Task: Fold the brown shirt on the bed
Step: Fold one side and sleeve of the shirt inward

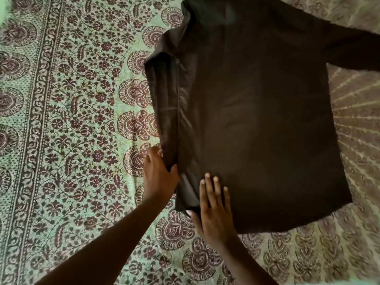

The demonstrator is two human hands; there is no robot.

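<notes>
The brown shirt (257, 112) lies spread flat on the bed, its hem toward me and its collar end at the top of the view. Its left sleeve is folded down along the left side of the body as a long strip. The right sleeve stretches out toward the upper right edge. My left hand (158, 173) grips the lower end of the folded left sleeve, thumb on top of the cloth. My right hand (213, 206) lies flat with straight fingers on the shirt's lower left corner.
A green bedsheet (67, 124) with a dark floral and paisley print covers the bed all around the shirt. A patterned border band runs down its left side. A radiating stripe pattern shows on the sheet at the right.
</notes>
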